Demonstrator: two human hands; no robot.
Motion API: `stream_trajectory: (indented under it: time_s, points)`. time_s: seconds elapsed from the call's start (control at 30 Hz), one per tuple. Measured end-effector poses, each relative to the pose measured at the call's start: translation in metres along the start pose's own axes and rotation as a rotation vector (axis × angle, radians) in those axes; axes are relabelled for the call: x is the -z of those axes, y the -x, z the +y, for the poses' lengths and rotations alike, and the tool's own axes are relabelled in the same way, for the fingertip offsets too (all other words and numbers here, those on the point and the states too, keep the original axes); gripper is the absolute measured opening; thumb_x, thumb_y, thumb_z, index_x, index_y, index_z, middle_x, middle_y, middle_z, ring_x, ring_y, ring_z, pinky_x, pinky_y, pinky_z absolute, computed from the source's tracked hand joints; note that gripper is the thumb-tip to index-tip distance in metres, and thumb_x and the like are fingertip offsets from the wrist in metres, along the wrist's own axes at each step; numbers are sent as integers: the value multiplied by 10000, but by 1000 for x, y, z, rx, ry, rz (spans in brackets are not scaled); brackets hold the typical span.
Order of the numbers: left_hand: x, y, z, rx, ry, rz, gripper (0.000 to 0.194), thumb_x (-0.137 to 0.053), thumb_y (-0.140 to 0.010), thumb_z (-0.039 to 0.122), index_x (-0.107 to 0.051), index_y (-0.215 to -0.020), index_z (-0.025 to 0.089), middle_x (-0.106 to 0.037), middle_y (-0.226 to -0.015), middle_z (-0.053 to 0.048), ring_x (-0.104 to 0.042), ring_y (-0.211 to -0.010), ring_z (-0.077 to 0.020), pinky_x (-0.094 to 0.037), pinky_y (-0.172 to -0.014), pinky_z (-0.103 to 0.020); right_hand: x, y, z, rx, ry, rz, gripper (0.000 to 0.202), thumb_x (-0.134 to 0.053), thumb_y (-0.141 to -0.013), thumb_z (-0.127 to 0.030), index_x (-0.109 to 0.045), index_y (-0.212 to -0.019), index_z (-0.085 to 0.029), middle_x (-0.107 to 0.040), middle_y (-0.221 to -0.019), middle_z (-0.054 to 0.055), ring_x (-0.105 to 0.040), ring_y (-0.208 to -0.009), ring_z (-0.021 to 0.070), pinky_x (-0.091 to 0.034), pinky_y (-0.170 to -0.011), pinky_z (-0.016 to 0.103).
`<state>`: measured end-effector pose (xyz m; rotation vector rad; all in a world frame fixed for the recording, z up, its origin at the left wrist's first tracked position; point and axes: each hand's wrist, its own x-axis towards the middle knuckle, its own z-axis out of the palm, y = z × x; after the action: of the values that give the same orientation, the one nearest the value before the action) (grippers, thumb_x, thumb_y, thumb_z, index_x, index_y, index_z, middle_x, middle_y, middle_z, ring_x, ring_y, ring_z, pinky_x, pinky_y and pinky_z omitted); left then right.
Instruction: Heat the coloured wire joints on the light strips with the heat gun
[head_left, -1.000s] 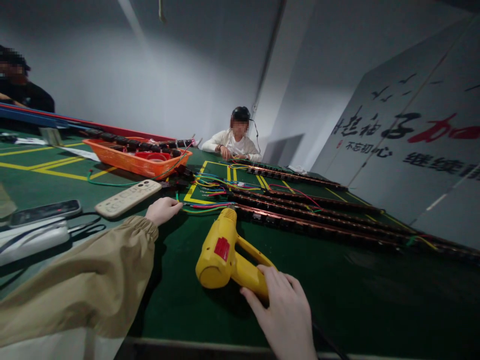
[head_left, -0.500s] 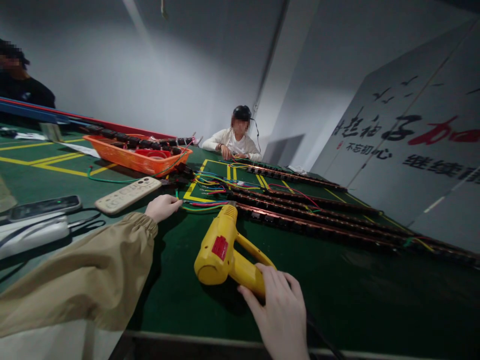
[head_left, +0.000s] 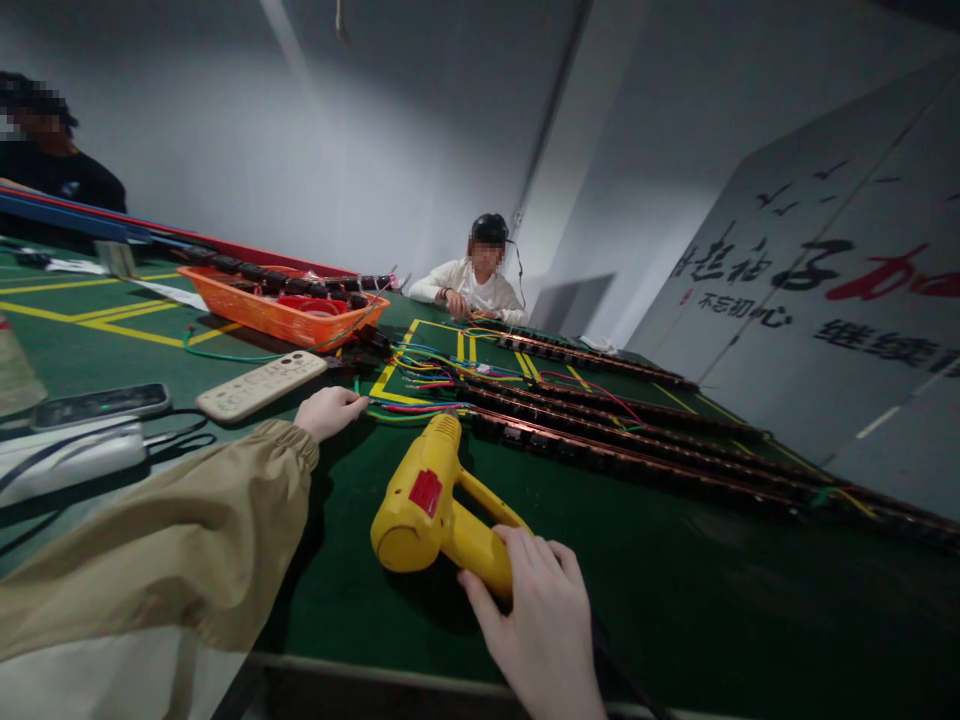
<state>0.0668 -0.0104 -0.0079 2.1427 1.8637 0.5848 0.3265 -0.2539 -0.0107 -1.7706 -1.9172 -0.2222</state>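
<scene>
The right hand (head_left: 536, 620), closed round the heat gun (head_left: 431, 510) lying on the green surface (head_left: 675, 580), has drawn it slightly nearer, while the left hand (head_left: 330, 410) pinches wires (head_left: 409, 408).

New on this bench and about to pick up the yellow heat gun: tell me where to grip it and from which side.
Grip the yellow heat gun by its slanted handle, coming from the near table edge. The handle points back toward you, where the right hand is wrapped on it, while the nozzle faces away toward the coloured wires by the left hand.
</scene>
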Motion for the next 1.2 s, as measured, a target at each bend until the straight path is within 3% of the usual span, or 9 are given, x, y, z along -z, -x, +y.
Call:
stream_trajectory:
  time_s: [0.3, 0.7, 0.97, 1.2]
  points:
    - [1, 1, 2, 35, 12, 18, 476, -347, -823, 562, -649, -673, 226, -658, -747, -31, -595, -771, -206, -335, -575, -252, -4, -2, -27, 37, -117, -51, 280, -613, -783, -368, -565, -1009, -212, -617, -953, 9, -547, -901, 201, -312, -910, 411]
    - [1, 0, 1, 36, 68, 96, 322, -439, -804, 508, -687, -883, 318, -701, -868, -20, -615, -882, -227, -401, -619, -255, -14, -16, -57, 120, -230, -147, 301, -607, -785, -449, -540, -967, -219, -591, -933, -8, -521, -903, 189, -282, -918, 408]
    - [3, 0, -1, -10, 36, 80, 306, -441, -808, 475, -670, -934, 316, -688, -899, -14, -609, -852, -209, -394, -618, -248, -12, -18, -50, 111, -285, -136, 374, -673, -748, -450, -548, -1038, -249, -618, -1001, -36, -520, -947, 177, -283, -949, 366]
    - [6, 2, 3, -62, -66, 5, 308, -389, -823, 433, -635, -907, 269, -665, -927, -36, -604, -878, -228, -385, -628, -257, 3, -17, -25, 59, -232, -116, 304, -681, -744, -384, -584, -993, -241, -643, -981, -17, -549, -913, 183, -337, -896, 350]
